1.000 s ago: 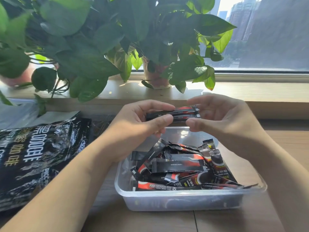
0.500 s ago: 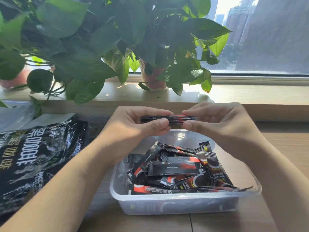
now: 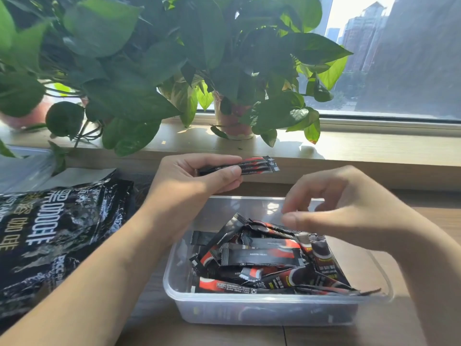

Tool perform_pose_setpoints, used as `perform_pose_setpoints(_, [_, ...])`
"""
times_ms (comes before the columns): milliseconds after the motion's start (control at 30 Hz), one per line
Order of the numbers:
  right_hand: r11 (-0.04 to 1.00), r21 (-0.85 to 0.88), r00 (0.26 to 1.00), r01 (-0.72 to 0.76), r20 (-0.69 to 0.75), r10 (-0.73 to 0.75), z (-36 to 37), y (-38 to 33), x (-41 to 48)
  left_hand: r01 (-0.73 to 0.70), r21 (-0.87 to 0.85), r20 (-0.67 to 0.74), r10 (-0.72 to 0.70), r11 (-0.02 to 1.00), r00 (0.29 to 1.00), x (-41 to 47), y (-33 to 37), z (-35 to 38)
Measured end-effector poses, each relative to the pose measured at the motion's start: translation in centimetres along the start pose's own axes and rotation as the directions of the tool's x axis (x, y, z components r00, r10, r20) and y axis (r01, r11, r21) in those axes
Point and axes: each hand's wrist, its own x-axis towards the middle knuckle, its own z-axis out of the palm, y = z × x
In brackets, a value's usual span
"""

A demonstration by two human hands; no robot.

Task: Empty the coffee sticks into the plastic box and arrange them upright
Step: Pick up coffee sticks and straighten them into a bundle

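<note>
A clear plastic box (image 3: 269, 305) stands on the wooden table in front of me. Several black and red coffee sticks (image 3: 262, 255) lie flat and jumbled inside it. My left hand (image 3: 197, 178) holds a small bundle of coffee sticks (image 3: 257, 164) level above the box's far edge, pinched between thumb and fingers. My right hand (image 3: 344, 208) hovers over the pile with its fingers loosely curled and thumb and fingertips close together. It holds nothing, and its motion blurs it slightly.
The black coffee bag (image 3: 50, 233) lies flat on the table to the left of the box. Potted plants (image 3: 232, 121) with large green leaves stand on the window sill (image 3: 374, 148) behind. Bare wooden table (image 3: 444, 221) shows to the right.
My right hand has let go of the bundle and dropped toward the pile in the box. My left hand alone now holds the bundle, lifted slightly.
</note>
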Motion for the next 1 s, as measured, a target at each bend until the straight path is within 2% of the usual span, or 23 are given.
perform_pose_setpoints(33, [0.999,-0.045,0.992,-0.022,0.123,0.028,0.1,-0.2,-0.1,0.000,0.001,0.001,0.000,1.000,1.000,0.0,0.0,0.0])
perform_pose_setpoints(100, [0.980,-0.198,0.961,-0.032,0.263,0.084,0.7,-0.1,-0.1,-0.002,0.005,0.004,0.002,1.000,1.000,0.0,0.0,0.0])
perform_pose_setpoints(200, [0.920,-0.391,0.937,-0.017,0.315,0.152,2.0,0.2,0.1,-0.002,0.022,0.011,0.002,1.000,1.000,-0.1,0.1,0.0])
perform_pose_setpoints(367, [0.888,-0.453,0.952,-0.074,0.233,0.198,2.0,0.6,0.0,0.014,0.042,0.015,-0.015,0.999,1.000,-0.2,0.0,0.1])
perform_pose_setpoints(567, [0.903,-0.428,0.979,-0.015,0.176,0.099,0.5,0.7,-0.2,0.009,0.064,0.012,-0.010,0.998,1.000,-0.1,-0.1,0.0])
perform_pose_setpoints(800, [0.976,-0.218,1.000,-0.020,-0.004,0.020,-0.7,0.8,0.0,-0.007,0.050,-0.016,0.007,0.999,1.000,0.0,-0.2,-0.1])
perform_pose_setpoints(900, [0.996,-0.084,0.998,-0.036,-0.057,0.031,-1.2,0.4,-0.2,-0.018,0.038,-0.037,0.019,0.999,0.999,0.0,-0.1,-0.1])
perform_pose_setpoints(933, [0.994,-0.102,0.998,-0.047,-0.051,0.042,-1.3,0.4,-0.2,-0.020,0.035,-0.043,0.022,0.999,0.999,0.0,-0.1,-0.1])
perform_pose_setpoints(1000, [0.969,-0.241,0.997,-0.062,0.029,0.071,-1.0,0.7,-0.1,-0.023,0.027,-0.050,0.025,0.999,0.998,0.0,-0.1,-0.2])
